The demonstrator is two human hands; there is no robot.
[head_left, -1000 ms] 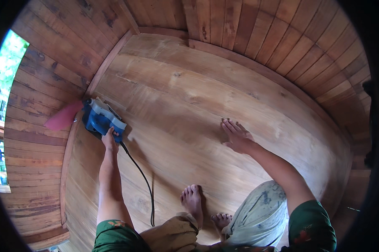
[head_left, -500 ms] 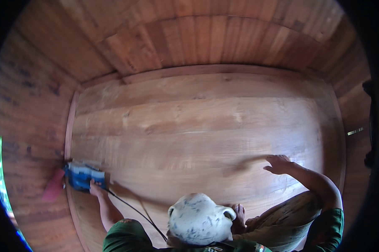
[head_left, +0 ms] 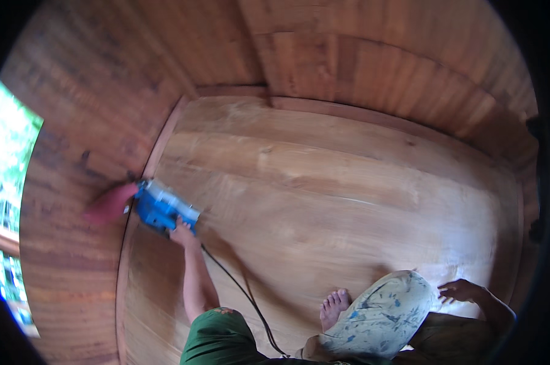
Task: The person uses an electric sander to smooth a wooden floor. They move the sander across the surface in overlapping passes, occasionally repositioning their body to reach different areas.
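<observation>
At the left side of the wooden floor, my left hand [head_left: 182, 233] is wrapped round the rear handle of a blue and silver belt sander [head_left: 162, 205]. A red dust bag [head_left: 112, 202] sticks out from its far left end, against the wall side. From the handle a black cord [head_left: 243, 288] runs back toward my body. My right hand [head_left: 461, 291] hangs beside my raised knee, above the floor, with fingers loosely apart and nothing in them. The sander's underside is hidden, and the picture is somewhat blurred around it.
Wooden plank walls [head_left: 74, 158] rise on the left, far and right sides. A reddish baseboard [head_left: 372, 117] edges the plank floor [head_left: 323, 219]. A bright opening [head_left: 10, 158] shows at the far left. My bare foot [head_left: 336, 308] and paint-stained trouser knee [head_left: 384, 310] are near the front.
My view has turned toward the left. The sander in my left hand now sits farther up along the left wall. My right hand has drawn back from the floor to beside my knee.
</observation>
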